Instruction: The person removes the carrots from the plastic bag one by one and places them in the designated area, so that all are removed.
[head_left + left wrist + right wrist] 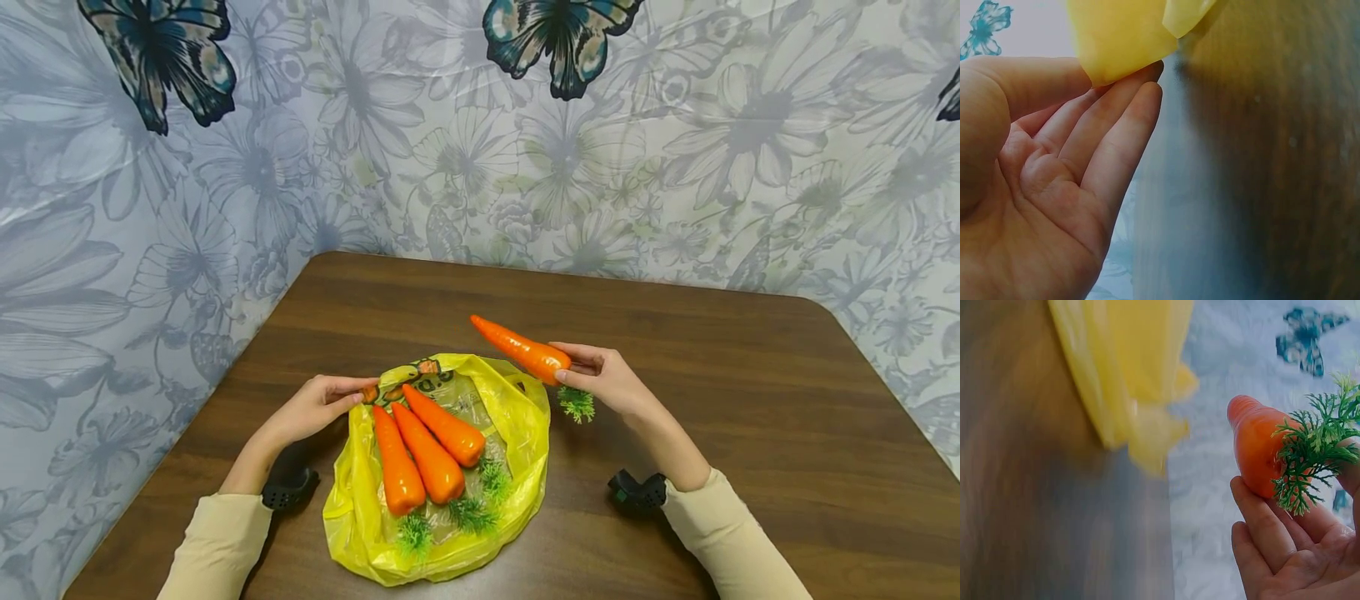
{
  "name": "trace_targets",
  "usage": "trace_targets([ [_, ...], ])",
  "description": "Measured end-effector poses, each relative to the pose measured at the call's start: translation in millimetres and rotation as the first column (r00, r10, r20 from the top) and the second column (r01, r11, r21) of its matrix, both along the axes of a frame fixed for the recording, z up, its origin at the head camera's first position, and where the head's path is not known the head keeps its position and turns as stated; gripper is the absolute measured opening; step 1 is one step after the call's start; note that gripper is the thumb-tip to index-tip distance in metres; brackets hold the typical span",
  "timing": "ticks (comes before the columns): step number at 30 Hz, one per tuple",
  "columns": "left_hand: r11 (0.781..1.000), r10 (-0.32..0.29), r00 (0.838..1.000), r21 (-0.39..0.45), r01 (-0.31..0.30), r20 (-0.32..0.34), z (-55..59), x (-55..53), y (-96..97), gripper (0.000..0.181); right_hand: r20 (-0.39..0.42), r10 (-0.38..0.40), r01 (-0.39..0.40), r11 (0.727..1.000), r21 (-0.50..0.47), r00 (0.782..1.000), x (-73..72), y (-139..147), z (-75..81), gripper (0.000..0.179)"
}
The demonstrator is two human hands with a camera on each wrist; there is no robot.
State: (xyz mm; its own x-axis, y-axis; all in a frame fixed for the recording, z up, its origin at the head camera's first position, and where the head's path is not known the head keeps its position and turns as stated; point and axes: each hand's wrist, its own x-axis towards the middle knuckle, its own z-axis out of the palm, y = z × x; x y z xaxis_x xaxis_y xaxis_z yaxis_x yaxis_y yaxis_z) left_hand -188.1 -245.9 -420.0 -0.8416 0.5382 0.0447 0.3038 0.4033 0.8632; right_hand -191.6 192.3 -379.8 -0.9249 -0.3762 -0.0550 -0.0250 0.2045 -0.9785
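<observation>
A yellow plastic bag (525, 492) lies on the table with its mouth spread wide. Three orange carrots (426, 454) with green tops rest side by side in it, tips pointing away from me. My left hand (318, 406) pinches the bag's left rim between thumb and fingers; the left wrist view shows the yellow film (1122, 37) in that pinch. Beyond the bag's right rim, my right hand (603, 379) holds another carrot (521, 348) by its thick end, tip toward the far left. Its green top (1316, 450) hangs below the fingers.
The brown wooden table (735, 400) stretches to the right and behind the bag. A patterned floral backdrop (465, 167) with butterfly figures (562, 42) stands along the far edge. Dark wrist cameras (637, 492) sit under both wrists.
</observation>
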Motion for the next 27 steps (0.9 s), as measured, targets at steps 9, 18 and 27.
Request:
trace_targets([
  [9,1.000,0.000,1.000,-0.004,0.000,0.004,1.4,0.3,-0.3,0.035,0.015,-0.101,0.099,0.990,0.104,0.995,-14.3,28,-9.7,0.056],
  [18,1.000,-0.001,1.000,-0.010,0.001,0.006,1.2,2.0,0.8,0.034,0.031,-0.115,0.108,0.978,0.178,0.993,-18.5,43,-23.5,0.060],
  [27,1.000,0.001,1.000,-0.018,-0.001,0.001,0.2,0.6,-0.4,0.034,0.062,-0.086,0.075,0.983,0.168,0.994,-22.9,50,-29.9,0.061],
])
